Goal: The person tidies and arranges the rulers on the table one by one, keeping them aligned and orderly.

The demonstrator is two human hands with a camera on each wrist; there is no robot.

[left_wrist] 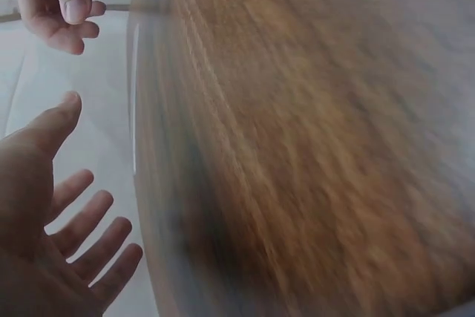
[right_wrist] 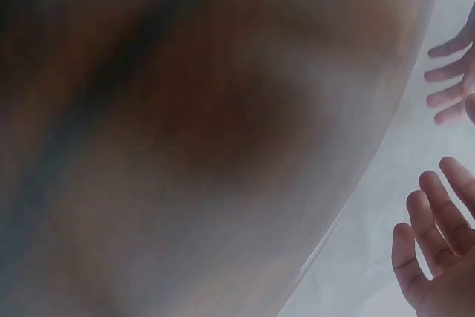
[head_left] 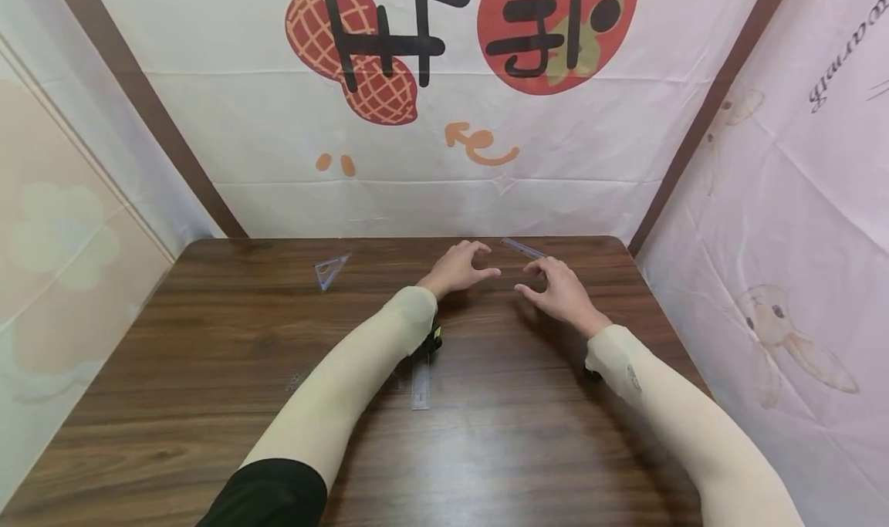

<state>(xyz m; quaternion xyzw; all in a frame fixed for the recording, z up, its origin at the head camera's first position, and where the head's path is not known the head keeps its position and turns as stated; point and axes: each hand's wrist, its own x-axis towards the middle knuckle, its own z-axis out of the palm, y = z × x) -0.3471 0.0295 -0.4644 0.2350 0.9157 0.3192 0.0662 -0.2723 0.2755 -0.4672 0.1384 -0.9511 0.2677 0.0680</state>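
Note:
My left hand (head_left: 458,268) hovers over the far middle of the table, thumb and fingers spread apart with nothing between them. To its right, my right hand (head_left: 561,292) also holds nothing, its fingers loosely bent and its thumb pointing toward the left hand. Just beyond the right fingertips lies a clear ruler (head_left: 522,247), near the table's back edge; the hand overlaps its near end. A second clear ruler (head_left: 420,388) lies below the left wrist, its upper part hidden by the forearm. Both wrist views show the two hands empty, facing each other.
A clear set square (head_left: 331,271) lies at the back left of the brown wooden table (head_left: 486,450). Another small transparent piece (head_left: 297,380) shows beside the left sleeve, partly covered. A printed white curtain (head_left: 430,203) hangs right behind the table's back edge.

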